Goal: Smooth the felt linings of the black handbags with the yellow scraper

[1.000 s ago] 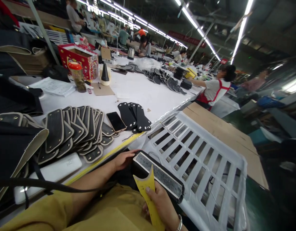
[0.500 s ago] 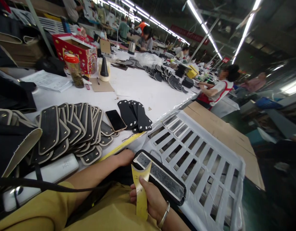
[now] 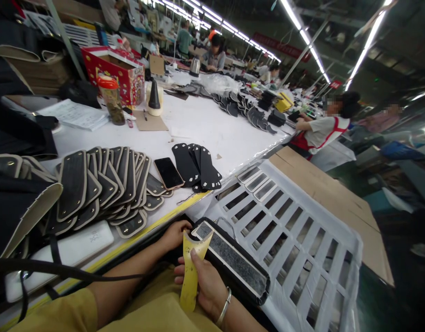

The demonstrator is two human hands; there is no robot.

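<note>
My right hand (image 3: 207, 279), with a bracelet on its wrist, is closed around a yellow shoehorn (image 3: 191, 276). The tool's wide, notched end points up, over the near end of a long black padded piece (image 3: 266, 290). A grey strip with a pale border (image 3: 233, 256) lies along the face of that piece. My left hand (image 3: 178, 234) has its fingers curled at the piece's left end; the fingertips are partly hidden. The piece lies tilted between my body and a white plastic crate.
The slatted white crate (image 3: 354, 249) carries several framed grey strips (image 3: 257, 182). On the table (image 3: 195, 120) lie stacked dark panels (image 3: 72, 184), a phone (image 3: 168, 173) and black pieces (image 3: 209, 168). A red box (image 3: 134, 85) stands behind. A co-worker (image 3: 325, 133) is at the right.
The view has swung slightly, so the table sits further right. My right hand and the shoehorn have shifted a little to the left. My left hand stays at the black piece's end.
</note>
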